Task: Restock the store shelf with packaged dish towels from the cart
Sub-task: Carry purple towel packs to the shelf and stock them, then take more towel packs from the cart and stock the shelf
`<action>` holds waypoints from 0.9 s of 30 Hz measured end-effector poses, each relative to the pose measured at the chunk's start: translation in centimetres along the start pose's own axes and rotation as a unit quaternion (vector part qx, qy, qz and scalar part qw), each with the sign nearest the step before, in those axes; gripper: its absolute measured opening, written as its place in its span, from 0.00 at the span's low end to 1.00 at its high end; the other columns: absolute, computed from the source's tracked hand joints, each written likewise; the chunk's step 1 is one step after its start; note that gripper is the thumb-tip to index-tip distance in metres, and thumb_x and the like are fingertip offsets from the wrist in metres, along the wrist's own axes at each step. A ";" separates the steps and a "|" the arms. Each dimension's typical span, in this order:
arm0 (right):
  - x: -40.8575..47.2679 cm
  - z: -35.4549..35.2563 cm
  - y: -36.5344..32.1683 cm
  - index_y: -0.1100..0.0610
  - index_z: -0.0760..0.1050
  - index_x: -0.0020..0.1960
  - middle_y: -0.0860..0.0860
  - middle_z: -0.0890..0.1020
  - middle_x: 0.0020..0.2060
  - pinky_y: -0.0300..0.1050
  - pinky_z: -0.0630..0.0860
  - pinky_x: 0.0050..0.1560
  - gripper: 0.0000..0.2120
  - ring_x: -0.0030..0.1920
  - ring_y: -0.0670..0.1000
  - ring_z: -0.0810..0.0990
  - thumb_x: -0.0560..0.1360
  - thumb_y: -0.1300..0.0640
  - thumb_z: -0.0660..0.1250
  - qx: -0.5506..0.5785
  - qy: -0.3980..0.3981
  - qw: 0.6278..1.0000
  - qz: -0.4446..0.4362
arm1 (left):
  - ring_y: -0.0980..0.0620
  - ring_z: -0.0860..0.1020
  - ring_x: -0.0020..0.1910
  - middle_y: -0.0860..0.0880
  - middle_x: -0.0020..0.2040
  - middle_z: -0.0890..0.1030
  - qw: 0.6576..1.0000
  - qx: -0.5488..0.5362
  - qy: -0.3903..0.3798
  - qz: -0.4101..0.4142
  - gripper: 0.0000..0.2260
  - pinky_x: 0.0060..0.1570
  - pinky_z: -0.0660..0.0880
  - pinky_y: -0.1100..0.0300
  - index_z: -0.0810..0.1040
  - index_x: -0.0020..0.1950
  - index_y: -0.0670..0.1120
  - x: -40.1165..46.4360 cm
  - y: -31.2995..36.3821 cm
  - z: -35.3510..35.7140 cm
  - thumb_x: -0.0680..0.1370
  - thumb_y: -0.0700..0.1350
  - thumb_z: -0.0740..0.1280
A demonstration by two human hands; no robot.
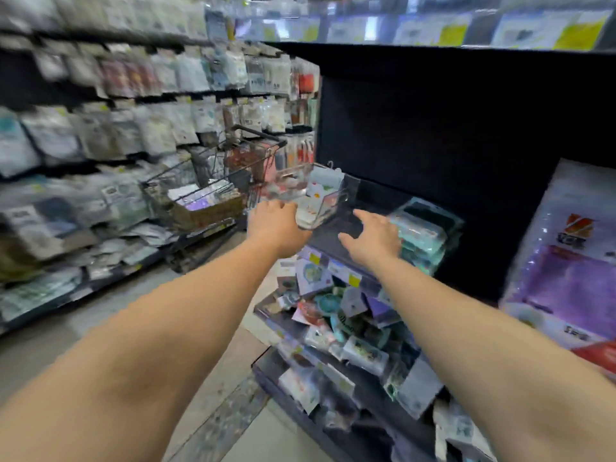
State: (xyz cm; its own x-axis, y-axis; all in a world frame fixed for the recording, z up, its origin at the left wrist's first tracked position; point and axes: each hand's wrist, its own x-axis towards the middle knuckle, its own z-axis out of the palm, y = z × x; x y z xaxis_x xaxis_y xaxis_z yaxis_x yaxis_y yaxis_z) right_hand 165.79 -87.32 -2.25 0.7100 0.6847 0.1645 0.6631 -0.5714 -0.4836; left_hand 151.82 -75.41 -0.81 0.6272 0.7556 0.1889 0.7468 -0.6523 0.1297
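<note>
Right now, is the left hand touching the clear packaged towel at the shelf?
Touching. The head view shows the left hand with its fingers curled over the near edge of the clear packaged towel, no gap between them.
</note>
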 end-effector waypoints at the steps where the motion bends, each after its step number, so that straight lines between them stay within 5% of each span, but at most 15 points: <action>1: -0.1 1.3 -2.0 0.44 0.64 0.75 0.51 0.67 0.74 0.54 0.65 0.69 0.29 0.73 0.58 0.64 0.76 0.42 0.67 0.004 -0.007 1.000 -0.012 | 0.40 0.69 0.68 0.43 0.69 0.72 1.000 0.001 -0.004 -0.015 0.32 0.64 0.67 0.47 0.69 0.73 0.49 -0.3 -2.3 -0.1 0.76 0.67 0.62; 12: -0.1 13.8 -20.5 0.44 0.64 0.75 0.55 0.68 0.72 0.54 0.67 0.67 0.29 0.71 0.60 0.65 0.76 0.42 0.66 0.020 -0.123 0.984 -0.129 | 0.40 0.70 0.68 0.44 0.69 0.73 0.978 0.038 -0.043 -0.202 0.32 0.65 0.68 0.45 0.67 0.74 0.49 -3.7 -23.8 -1.8 0.76 0.67 0.62; 27: 12.0 24.3 -30.5 0.46 0.63 0.76 0.56 0.70 0.71 0.56 0.68 0.68 0.31 0.70 0.61 0.66 0.76 0.41 0.67 -0.006 -0.210 0.956 -0.207 | 0.39 0.67 0.70 0.44 0.71 0.71 0.933 0.044 -0.078 -0.349 0.33 0.68 0.64 0.45 0.66 0.74 0.50 4.8 -36.1 0.9 0.76 0.68 0.61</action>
State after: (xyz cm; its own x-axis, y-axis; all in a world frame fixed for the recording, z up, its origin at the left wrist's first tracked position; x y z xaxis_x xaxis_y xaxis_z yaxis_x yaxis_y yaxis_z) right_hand 148.27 -50.67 -6.43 0.2307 0.9728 -0.0211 0.8707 -0.2160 -0.4417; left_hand 128.11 -48.16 -5.41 0.0014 0.9984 -0.0564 0.9963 0.0035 0.0863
